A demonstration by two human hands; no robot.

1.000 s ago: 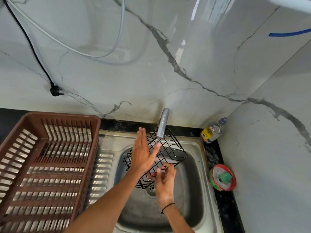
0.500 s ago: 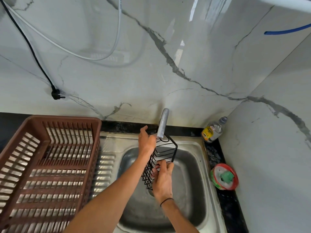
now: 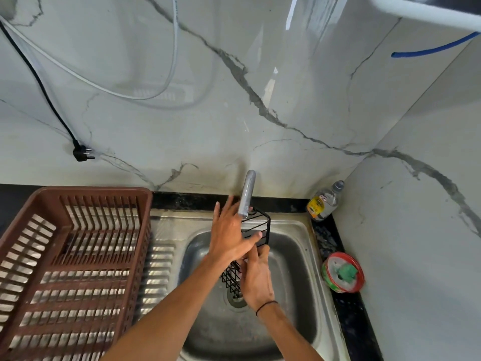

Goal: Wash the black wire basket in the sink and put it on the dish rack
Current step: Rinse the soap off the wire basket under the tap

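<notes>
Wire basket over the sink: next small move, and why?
Probably keep rubbing and turn it under the tap. The black wire basket is held on edge above the sink, the right hand gripping its lower end, the left hand flat against its side. The brown dish rack waits to the left; rinsing looks unfinished, though no water is visible.

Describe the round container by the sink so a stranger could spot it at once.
Start at the steel sink and follow the black counter strip along its right side, against the side wall. About halfway down sits the round red-rimmed container, with a green scrubber inside. Its neighbour, the clear bottle in the far corner, is tall with a yellow label.
</notes>
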